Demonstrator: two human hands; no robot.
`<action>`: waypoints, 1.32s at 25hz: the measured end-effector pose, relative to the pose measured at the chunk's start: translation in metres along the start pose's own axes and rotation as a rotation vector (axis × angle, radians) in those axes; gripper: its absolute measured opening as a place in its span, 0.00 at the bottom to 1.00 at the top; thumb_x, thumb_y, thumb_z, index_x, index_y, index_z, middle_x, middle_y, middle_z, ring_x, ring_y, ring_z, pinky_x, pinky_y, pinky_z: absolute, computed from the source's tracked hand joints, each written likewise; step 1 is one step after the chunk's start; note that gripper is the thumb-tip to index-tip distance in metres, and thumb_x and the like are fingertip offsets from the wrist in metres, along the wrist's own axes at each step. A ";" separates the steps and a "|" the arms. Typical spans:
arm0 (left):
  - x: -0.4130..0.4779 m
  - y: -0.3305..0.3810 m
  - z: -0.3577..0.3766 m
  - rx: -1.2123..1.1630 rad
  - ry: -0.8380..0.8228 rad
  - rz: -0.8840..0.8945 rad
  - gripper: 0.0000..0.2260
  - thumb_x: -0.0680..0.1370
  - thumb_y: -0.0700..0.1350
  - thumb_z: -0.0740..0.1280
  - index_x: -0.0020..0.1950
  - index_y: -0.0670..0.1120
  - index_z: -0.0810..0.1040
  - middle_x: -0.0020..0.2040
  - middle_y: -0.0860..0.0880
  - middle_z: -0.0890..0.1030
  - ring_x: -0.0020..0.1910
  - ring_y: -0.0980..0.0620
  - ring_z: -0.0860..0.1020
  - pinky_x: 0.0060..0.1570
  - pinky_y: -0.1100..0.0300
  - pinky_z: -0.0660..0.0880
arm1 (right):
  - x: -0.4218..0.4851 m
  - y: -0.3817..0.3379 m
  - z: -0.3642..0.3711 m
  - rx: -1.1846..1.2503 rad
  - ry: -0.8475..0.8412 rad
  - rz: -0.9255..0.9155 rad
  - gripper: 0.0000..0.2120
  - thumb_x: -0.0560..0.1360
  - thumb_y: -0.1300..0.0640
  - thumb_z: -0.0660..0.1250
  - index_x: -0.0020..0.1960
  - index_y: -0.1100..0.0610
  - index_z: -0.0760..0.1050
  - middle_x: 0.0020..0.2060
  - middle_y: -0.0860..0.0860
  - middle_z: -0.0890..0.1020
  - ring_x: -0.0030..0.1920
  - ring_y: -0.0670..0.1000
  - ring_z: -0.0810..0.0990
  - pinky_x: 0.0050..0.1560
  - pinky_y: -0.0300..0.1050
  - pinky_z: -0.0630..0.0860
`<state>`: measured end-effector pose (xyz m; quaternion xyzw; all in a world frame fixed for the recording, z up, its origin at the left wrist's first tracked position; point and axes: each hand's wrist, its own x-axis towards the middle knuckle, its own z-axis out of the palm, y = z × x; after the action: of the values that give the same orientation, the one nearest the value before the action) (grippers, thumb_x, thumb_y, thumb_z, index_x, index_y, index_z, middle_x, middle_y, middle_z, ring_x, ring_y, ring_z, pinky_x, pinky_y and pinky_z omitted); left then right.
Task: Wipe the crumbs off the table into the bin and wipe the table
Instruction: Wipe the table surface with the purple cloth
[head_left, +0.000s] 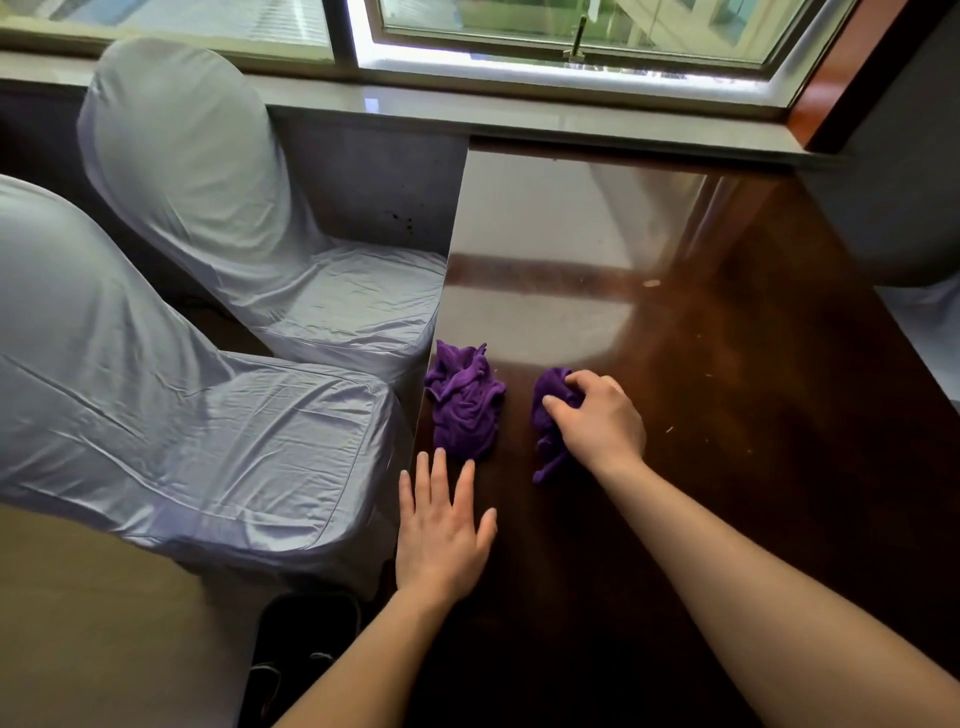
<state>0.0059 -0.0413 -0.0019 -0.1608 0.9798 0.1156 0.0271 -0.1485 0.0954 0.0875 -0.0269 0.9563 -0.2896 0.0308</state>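
Note:
A glossy dark wooden table (727, 364) fills the right half of the view. Two crumpled purple cloths lie near its left edge. My right hand (597, 415) is closed on the right purple cloth (548, 415), pressing it onto the table. The left purple cloth (465, 402) lies free by the table edge. My left hand (441, 530) rests flat with fingers spread just in front of it, without touching it. A few pale crumbs (651, 283) are scattered further right on the table. No bin is in view.
Two chairs in white covers (182, 405) (234, 208) stand along the table's left side. A grey window sill (519, 122) runs behind the table's far end. Another white-covered chair (930, 322) shows at the right edge.

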 end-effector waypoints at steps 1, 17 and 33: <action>-0.001 -0.001 0.002 0.002 0.000 0.003 0.30 0.76 0.61 0.53 0.75 0.49 0.63 0.77 0.39 0.59 0.78 0.39 0.52 0.75 0.40 0.50 | 0.012 -0.004 0.007 -0.011 -0.014 -0.004 0.20 0.72 0.42 0.68 0.62 0.47 0.76 0.56 0.54 0.78 0.56 0.60 0.80 0.53 0.49 0.75; 0.003 -0.008 0.001 -0.224 0.245 0.033 0.24 0.70 0.49 0.58 0.61 0.41 0.80 0.67 0.36 0.74 0.70 0.36 0.69 0.71 0.46 0.54 | 0.013 -0.071 0.104 -0.433 -0.281 -0.484 0.26 0.73 0.46 0.69 0.68 0.50 0.68 0.66 0.61 0.69 0.61 0.64 0.68 0.58 0.57 0.71; 0.000 0.006 0.008 -0.015 0.117 0.057 0.29 0.72 0.55 0.54 0.66 0.39 0.74 0.70 0.33 0.69 0.73 0.34 0.63 0.70 0.32 0.57 | -0.093 0.128 -0.025 -0.359 -0.205 -0.169 0.30 0.70 0.30 0.59 0.70 0.31 0.59 0.77 0.46 0.58 0.76 0.60 0.54 0.74 0.63 0.52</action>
<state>0.0041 -0.0342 -0.0083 -0.1397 0.9830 0.1140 -0.0348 -0.0618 0.2218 0.0412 -0.1412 0.9787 -0.1118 0.0981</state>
